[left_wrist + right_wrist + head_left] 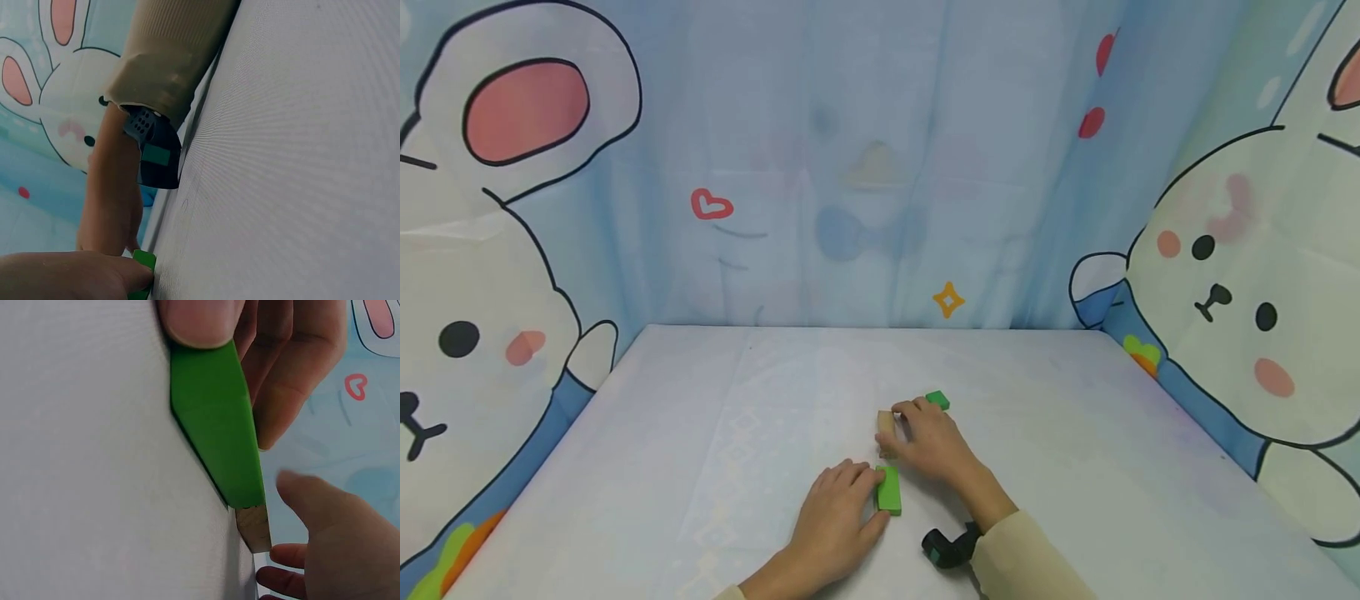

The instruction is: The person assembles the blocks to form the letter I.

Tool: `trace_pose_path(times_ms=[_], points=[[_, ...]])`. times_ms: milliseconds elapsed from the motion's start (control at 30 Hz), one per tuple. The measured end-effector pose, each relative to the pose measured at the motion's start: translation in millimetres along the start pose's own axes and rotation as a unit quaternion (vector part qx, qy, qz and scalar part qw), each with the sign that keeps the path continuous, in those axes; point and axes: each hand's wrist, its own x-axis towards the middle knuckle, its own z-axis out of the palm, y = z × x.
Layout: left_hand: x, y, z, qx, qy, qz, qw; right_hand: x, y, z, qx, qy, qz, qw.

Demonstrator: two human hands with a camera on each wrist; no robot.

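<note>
Head view as clock reference. Left hand (841,521) has the near green block (890,493) pinched, thumb at its 6 o'clock end, index finger at its upper-left edge; block sits flat on the white table (737,433) at the hand's 2 o'clock. Wooden block (886,423) just off the green one's 12 o'clock end, lined up lengthwise; can't tell if ends touch.

Right hand (931,440) is at the wooden block's 3 o'clock, thumb and fingers spread apart around it. Right wrist view shows that thumb clear of the wood, fingertips near its far end; contact unclear, no grip visible.

Far green block (938,400) at the wooden block's 2 o'clock, partly hidden behind the right hand. Left index fingertip also covers a corner of the near one.

Black wrist unit (951,546) at the near block's 4 o'clock, by the beige sleeve (1033,558), well apart from the blocks. Has a green patch, any marking too small to read.

Blue curtain (880,108) behind: cartoon rabbits at 9 and 3 o'clock, red heart outline (712,204) at 10, orange star (949,300) just right of centre. Printed graphics only, no readable text.
</note>
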Motion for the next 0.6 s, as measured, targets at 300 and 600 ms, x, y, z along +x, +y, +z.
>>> trace_pose_path(times_ms=[300, 600], points=[[0.4, 1.2, 1.4, -0.002, -0.003, -0.001, 1.0000, -0.4, 3.7, -1.0, 0.006, 0.000, -0.002, 1.0000], [1.2, 1.5, -0.3, 0.006, 0.012, 0.006, 0.9999, 0.6, 2.9, -1.0, 0.009, 0.005, -0.013, 0.9999]])
